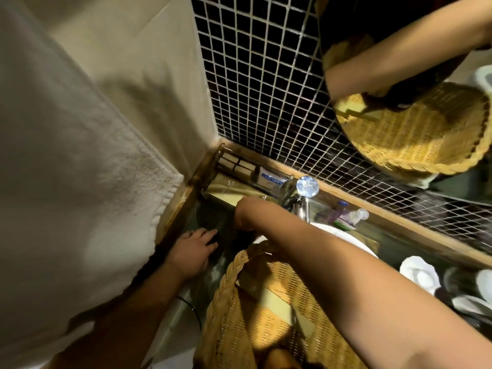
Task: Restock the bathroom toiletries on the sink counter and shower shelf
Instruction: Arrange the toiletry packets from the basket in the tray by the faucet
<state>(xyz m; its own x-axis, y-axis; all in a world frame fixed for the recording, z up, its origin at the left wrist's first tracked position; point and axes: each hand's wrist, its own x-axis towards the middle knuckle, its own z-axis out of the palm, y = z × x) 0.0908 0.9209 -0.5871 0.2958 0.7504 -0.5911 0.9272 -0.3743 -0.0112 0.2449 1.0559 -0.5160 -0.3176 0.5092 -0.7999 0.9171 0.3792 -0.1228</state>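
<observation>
A woven wicker basket (225,284) sits at the bottom centre with pale flat packets (277,303) inside. In the counter's corner a wooden tray (211,169) holds small boxed toiletries (239,166) and a blue and white packet (269,179). My right hand (249,213) reaches over the basket to the tray's front edge. It is bent down at the wrist, so its fingers are hidden. My left hand (191,253) lies flat on the counter left of the basket, with its fingertips on a dark thing (215,225).
A chrome tap (307,185) stands behind the white basin (343,235), with small bottles (346,214) beside it. A white towel (66,182) hangs at the left. The mirror (415,134) at upper right reflects the basket and arm. White folded cloths (419,270) lie at the right.
</observation>
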